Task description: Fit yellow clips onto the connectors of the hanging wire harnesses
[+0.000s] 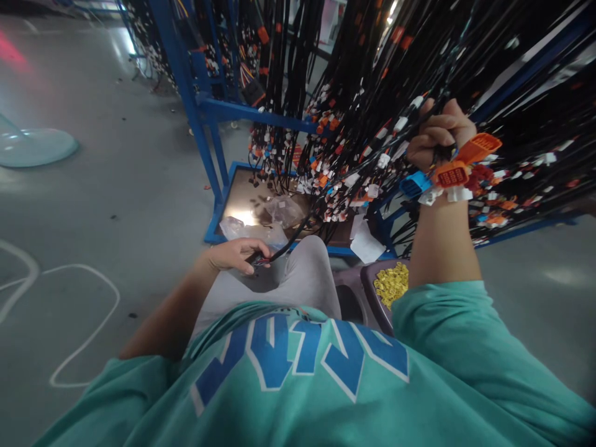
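My right hand point(442, 133) is raised at the hanging bundles, its fingers wrapped round a bunch of black wire harness. Orange connectors point(451, 175), a blue connector point(416, 184) and some white ones dangle just below that fist, over the wrist. Low in front of my lap, my left hand point(242, 254) has its fingers curled round the end of a black cable point(298, 231). The cable runs from there up and right toward the hanging harnesses. What sits at its tip is mostly covered by the fingers.
A blue metal rack point(261, 117) carries many black harnesses with white, orange and blue connectors. Clear plastic bags point(282, 211) and white paper point(367, 242) lie on its lower shelf. Beside my knee is a bin of yellow parts point(392, 284). A round base point(37, 148) stands on the floor at left.
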A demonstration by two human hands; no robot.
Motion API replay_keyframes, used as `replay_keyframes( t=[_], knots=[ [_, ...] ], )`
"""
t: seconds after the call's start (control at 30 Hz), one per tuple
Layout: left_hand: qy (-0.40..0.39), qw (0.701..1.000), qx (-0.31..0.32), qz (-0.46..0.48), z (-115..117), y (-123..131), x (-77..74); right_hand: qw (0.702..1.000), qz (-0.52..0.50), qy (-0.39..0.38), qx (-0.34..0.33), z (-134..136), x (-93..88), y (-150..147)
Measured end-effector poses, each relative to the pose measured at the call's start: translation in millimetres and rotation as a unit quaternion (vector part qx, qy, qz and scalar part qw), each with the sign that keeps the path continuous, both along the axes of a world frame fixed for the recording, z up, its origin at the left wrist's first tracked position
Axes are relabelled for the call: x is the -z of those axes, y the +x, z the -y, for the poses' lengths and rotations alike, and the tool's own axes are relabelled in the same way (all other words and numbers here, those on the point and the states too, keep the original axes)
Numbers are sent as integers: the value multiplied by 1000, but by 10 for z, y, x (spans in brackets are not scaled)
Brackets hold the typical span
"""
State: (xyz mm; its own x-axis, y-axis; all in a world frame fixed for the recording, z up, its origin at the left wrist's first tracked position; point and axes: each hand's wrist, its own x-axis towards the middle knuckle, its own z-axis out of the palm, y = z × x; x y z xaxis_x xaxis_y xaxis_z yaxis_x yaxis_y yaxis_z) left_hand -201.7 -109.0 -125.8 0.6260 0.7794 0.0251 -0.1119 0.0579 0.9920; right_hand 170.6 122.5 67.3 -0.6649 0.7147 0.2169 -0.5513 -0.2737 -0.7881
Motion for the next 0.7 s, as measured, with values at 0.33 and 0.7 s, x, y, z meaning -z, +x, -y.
replay_keyframes(
  t=[0.33, 0.7],
  knots=[
    [65, 998, 9, -20, -17, -15, -17, 997, -34, 26, -56, 68, 20, -13],
    [50, 997, 7, -61, -36, -26, -5, 991, -94, -22, -91, 90, 118, -46]
  ],
)
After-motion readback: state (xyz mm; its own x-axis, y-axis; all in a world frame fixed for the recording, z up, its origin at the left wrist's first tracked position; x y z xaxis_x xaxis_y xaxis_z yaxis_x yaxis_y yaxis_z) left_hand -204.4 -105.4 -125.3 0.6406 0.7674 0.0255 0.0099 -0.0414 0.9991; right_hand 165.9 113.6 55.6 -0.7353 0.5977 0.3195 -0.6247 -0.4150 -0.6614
